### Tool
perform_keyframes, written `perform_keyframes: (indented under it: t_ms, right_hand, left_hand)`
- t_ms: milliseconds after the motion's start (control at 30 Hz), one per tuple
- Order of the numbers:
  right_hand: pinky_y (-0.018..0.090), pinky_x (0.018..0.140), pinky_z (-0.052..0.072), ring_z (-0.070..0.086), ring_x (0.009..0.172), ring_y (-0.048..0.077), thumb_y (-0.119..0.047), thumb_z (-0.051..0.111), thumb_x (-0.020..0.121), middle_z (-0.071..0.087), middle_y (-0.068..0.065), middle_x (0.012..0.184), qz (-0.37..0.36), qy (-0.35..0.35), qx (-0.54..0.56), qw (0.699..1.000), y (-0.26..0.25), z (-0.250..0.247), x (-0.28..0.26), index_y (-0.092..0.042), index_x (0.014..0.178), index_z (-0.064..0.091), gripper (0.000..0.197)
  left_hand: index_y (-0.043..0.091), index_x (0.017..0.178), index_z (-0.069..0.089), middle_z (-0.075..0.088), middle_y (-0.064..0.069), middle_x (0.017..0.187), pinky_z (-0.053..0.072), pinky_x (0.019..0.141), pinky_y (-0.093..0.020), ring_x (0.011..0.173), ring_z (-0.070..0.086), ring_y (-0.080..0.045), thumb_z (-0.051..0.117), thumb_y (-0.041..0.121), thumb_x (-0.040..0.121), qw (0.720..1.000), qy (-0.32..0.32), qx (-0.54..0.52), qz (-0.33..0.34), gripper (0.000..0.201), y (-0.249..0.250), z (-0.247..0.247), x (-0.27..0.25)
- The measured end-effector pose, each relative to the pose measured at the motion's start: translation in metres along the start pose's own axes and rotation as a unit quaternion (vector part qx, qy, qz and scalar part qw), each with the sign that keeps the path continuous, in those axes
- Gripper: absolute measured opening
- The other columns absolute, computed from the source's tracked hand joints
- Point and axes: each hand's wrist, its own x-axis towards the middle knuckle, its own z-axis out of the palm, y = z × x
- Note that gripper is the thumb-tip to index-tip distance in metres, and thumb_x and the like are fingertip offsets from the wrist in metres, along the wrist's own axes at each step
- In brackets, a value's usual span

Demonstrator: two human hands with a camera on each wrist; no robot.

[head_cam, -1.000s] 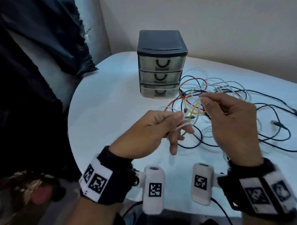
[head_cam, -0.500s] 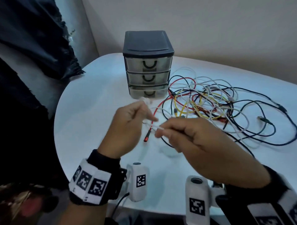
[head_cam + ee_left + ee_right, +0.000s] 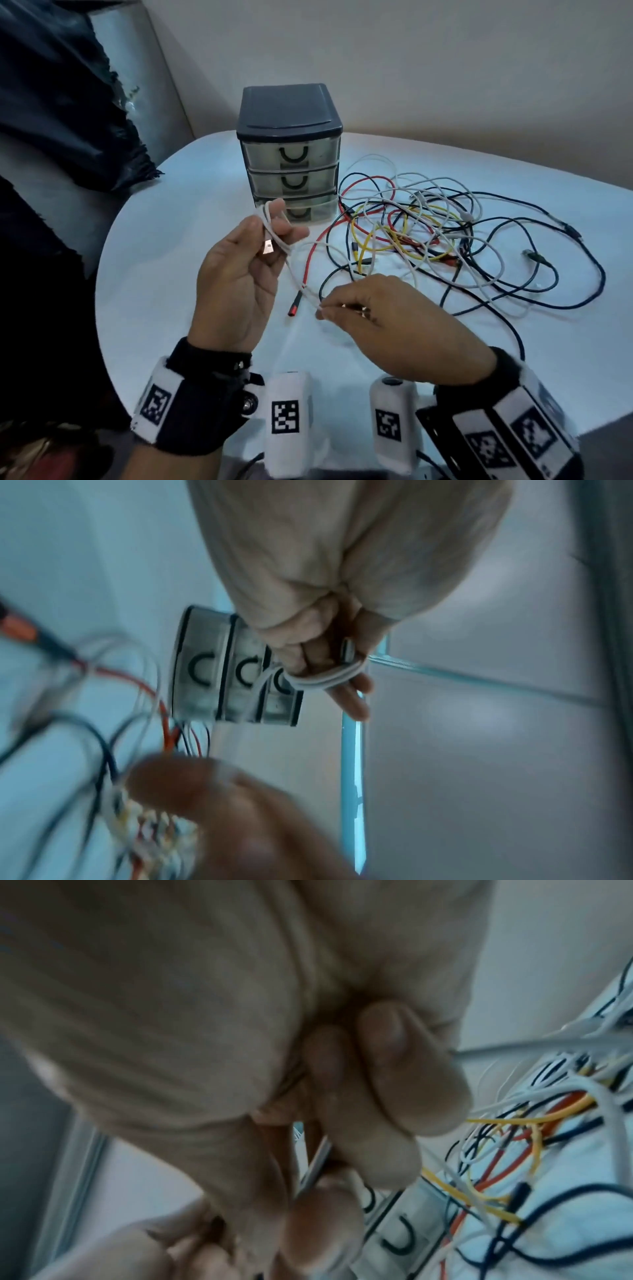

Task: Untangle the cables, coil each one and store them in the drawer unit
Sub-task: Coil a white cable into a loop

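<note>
While the left hand (image 3: 236, 274) holds a few turns of thin white USB cable (image 3: 274, 226), the right hand (image 3: 387, 315) pinches its slack.
Pulling could drag the multicoloured tangled cable pile (image 3: 428, 236) or cinch a knot; the turns may slip off the fingers (image 3: 352, 696).

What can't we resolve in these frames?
- Drawer unit contents: head view, frosted fronts.
- White cable far end: head view, lost in the cable tangle.
- Right hand pinch: head view, fingers curl under; right wrist view blurred.
- Loop count on left hand: left wrist view, motion blur.
</note>
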Motion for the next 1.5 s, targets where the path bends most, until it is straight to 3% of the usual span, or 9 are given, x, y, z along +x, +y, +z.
perform_keyframes:
  t_ms: [133,233,433,633,867,1000,1267,1400,1500]
  right_hand:
    - [0.015,0.053,0.032,0.048,0.055,0.005,-0.026,0.055,0.098,0.058,-0.011,0.064,-0.054,0.025,0.082,0.995,-0.014,-0.015,-0.011,-0.023,0.094,0.073,0.019]
    - [0.016,0.051,0.035,0.049,0.052,0.010,-0.019,0.058,0.096,0.061,-0.010,0.062,-0.060,0.156,0.119,0.979,-0.005,-0.020,-0.007,-0.021,0.088,0.074,0.018]
    - [0.009,0.058,0.043,0.059,0.062,0.005,-0.016,0.066,0.092,0.070,-0.011,0.074,-0.006,0.295,0.171,0.940,0.013,-0.009,0.010,-0.020,0.089,0.077,0.013]
    - [0.025,0.055,0.037,0.050,0.055,0.010,-0.032,0.056,0.098,0.058,-0.007,0.061,-0.009,0.117,0.073,0.990,0.006,0.006,0.011,-0.020,0.088,0.073,0.023]
    - [0.016,0.055,0.029,0.045,0.054,0.000,-0.025,0.056,0.098,0.044,-0.018,0.052,-0.078,0.093,0.004,0.993,-0.021,0.009,0.001,-0.030,0.070,0.058,0.028]
    - [0.010,0.055,0.030,0.047,0.052,0.000,-0.015,0.065,0.090,0.048,-0.020,0.055,-0.119,0.191,0.037,0.974,-0.018,0.003,0.000,-0.018,0.074,0.066,0.017]
    - [0.026,0.089,0.048,0.060,0.107,0.011,-0.027,0.064,0.090,0.062,-0.008,0.106,-0.123,0.237,0.141,0.953,-0.011,0.019,0.014,-0.023,0.094,0.072,0.010]
    - [0.045,0.067,0.057,0.070,0.073,0.020,-0.017,0.064,0.094,0.069,-0.006,0.081,-0.110,0.254,0.213,0.937,-0.007,0.023,0.020,-0.018,0.094,0.071,0.008]
    - [0.042,0.066,0.055,0.066,0.071,0.018,-0.017,0.066,0.092,0.067,-0.006,0.076,-0.101,0.304,0.183,0.930,-0.003,0.027,0.023,-0.018,0.089,0.070,0.005]
  left_hand:
    - [0.020,0.067,0.066,0.073,-0.001,0.077,0.048,0.081,-0.026,0.080,0.066,-0.013,0.044,0.018,0.103,0.914,-0.035,0.394,0.088,0.043,-0.006,-0.007,-0.001]
    - [0.007,0.074,0.072,0.068,-0.001,0.063,0.042,0.070,-0.029,0.067,0.059,-0.014,0.045,0.029,0.104,0.874,-0.153,0.459,-0.049,0.046,0.001,-0.002,-0.010]
    - [0.006,0.086,0.078,0.046,-0.004,0.055,0.055,0.075,-0.026,0.047,0.053,-0.018,0.047,0.032,0.097,0.962,-0.169,0.140,-0.165,0.042,0.013,0.014,-0.017]
    - [-0.006,0.109,0.061,0.063,-0.001,0.070,0.056,0.088,-0.026,0.074,0.068,-0.014,0.042,0.022,0.091,0.994,-0.036,-0.091,-0.044,0.038,0.020,0.015,-0.009]
    - [0.012,0.077,0.064,0.074,0.007,0.080,0.050,0.095,-0.031,0.091,0.069,-0.018,0.038,0.015,0.105,0.976,0.013,0.212,0.053,0.038,0.004,0.006,-0.005]
    - [0.021,0.056,0.054,0.057,0.007,0.053,0.040,0.061,-0.022,0.056,0.053,-0.007,0.040,0.029,0.105,0.905,-0.079,0.418,0.025,0.052,-0.005,0.008,-0.012]
    - [0.013,0.050,0.056,0.028,-0.003,0.044,0.030,0.045,-0.022,0.042,0.025,-0.017,0.039,0.054,0.097,0.965,0.007,0.190,-0.178,0.064,0.001,0.021,-0.014]
    - [0.002,0.066,0.053,0.037,-0.006,0.048,0.044,0.053,-0.027,0.035,0.036,-0.014,0.042,0.046,0.098,0.972,-0.027,0.104,-0.209,0.056,-0.001,0.018,-0.012]
    - [-0.004,0.078,0.057,0.049,-0.006,0.051,0.049,0.053,-0.025,0.039,0.046,-0.013,0.042,0.035,0.102,0.976,-0.013,0.107,-0.187,0.048,-0.007,0.024,-0.014]
